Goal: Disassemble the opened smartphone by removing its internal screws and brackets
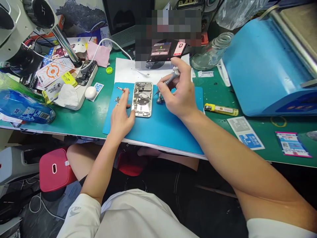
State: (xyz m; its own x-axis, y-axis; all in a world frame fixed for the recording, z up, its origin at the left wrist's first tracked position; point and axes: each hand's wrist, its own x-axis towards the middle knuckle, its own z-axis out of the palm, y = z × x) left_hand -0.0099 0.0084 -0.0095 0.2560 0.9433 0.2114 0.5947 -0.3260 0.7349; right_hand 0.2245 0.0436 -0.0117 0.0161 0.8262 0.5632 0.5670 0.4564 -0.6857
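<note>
An opened smartphone (143, 99), its inner boards and a round coil showing, lies on the blue mat (158, 132). My left hand (121, 115) rests at its left edge, fingers stretched out and thumb by the phone's lower left side. A slim part with a coppery end (120, 88) lies by the left fingertips, and a small dark component (117, 99) sits beside them. My right hand (179, 89) is closed round a grey precision screwdriver (170, 79), its thin tip pointing down-left, just right of the phone. Under that hand stands a small metallic object (160, 98), partly hidden.
A microscope (42, 19) rises at the left over boxes and a blue bottle pack (22, 104). At the right are a large blue machine (260, 66), a glass jar (213, 51) and a yellow cutter knife (221, 109). A white cable (116, 43) arches across the back.
</note>
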